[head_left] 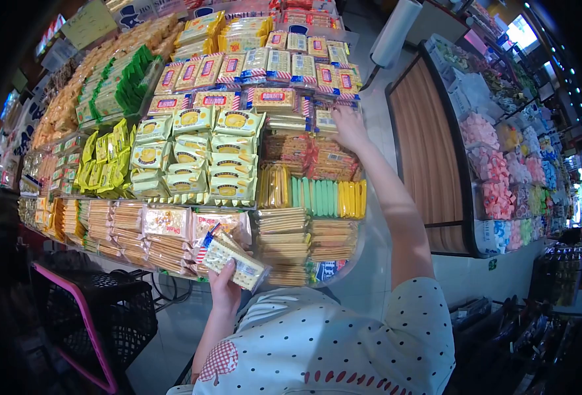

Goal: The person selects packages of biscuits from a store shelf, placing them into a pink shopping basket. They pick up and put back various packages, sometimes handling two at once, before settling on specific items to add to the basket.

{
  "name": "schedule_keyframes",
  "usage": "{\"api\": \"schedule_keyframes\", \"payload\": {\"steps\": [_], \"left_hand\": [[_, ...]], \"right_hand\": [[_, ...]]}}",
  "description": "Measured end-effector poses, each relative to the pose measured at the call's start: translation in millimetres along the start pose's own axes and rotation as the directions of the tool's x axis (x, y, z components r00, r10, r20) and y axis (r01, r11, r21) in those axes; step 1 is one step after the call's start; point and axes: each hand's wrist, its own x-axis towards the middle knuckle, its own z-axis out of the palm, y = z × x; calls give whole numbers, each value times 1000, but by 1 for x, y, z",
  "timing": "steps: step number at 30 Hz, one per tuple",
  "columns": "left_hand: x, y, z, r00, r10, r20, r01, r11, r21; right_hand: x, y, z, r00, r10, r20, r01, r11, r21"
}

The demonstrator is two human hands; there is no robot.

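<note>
My left hand [224, 287] is closed around a clear-wrapped cracker pack [233, 261] with a red, white and blue striped end, held tilted over the front edge of the display. Farther out, my right hand [349, 126] reaches to the right side of the display and touches a small cracker pack [324, 119] there; its fingertips are partly hidden, so its grip cannot be made out. Beside that pack lies a red-labelled cracker pack [273, 99]. Reddish stick packs [334, 162] lie just below my right hand.
Pale green packets [192, 155] and biscuit stick packs [282, 230] fill the near display. A black basket [100, 316] with a pink edge stands at lower left. To the right is a wood-panelled stand [429, 145] with pink-wrapped sweets [495, 168].
</note>
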Motion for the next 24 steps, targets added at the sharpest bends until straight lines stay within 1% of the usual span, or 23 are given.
{"api": "schedule_keyframes", "payload": {"steps": [3, 7, 9, 13, 15, 22, 24], "left_hand": [[-2, 0, 0, 1000, -10, -17, 10, 1000, 5], [-4, 2, 2, 999, -23, -34, 24, 1000, 4], [-5, 2, 2, 999, -18, -41, 18, 1000, -2], [-7, 1, -1, 999, -15, -50, 15, 1000, 2], [-8, 3, 0, 1000, -9, -29, 9, 1000, 4], [-16, 5, 0, 999, 17, -41, -17, 1000, 6], [-17, 3, -6, 994, 25, -105, -24, 1000, 10]], "right_hand": [[0, 3, 3, 998, 31, 54, -30, 999, -13], [0, 5, 2, 996, 60, 68, -58, 998, -35], [0, 7, 1, 993, 65, 98, -64, 998, -11], [-1, 10, 4, 993, 56, 108, -56, 998, -4], [-1, 8, 8, 988, 92, 127, -96, 995, 21], [-4, 9, -1, 990, 81, 117, -86, 996, 39], [-10, 8, -7, 990, 126, 65, -131, 988, 83]]}}
